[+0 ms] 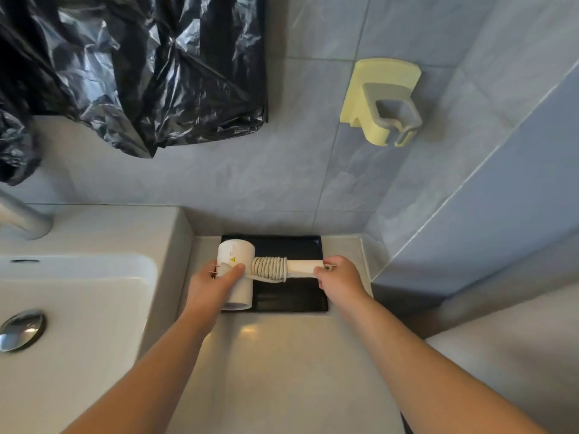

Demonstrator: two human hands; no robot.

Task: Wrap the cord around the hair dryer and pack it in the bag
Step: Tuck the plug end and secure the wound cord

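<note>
A white hair dryer [235, 255] lies across a black tray [291, 299] on the counter, its barrel at the left and its handle pointing right. The grey cord [269, 268] is coiled in several tight turns around the handle near the barrel. My left hand [213, 285] grips the barrel, with the plug's pins showing by my fingers. My right hand [340, 275] holds the free end of the handle. A crumpled black plastic bag [131, 70] hangs at the upper left, above the sink.
A white sink [78, 292] with a chrome drain plug [22, 328] and a tap [22, 219] fills the left. A yellow and grey wall holder [383, 100] is fixed to the tiles above the tray. The tiled wall angles in on the right.
</note>
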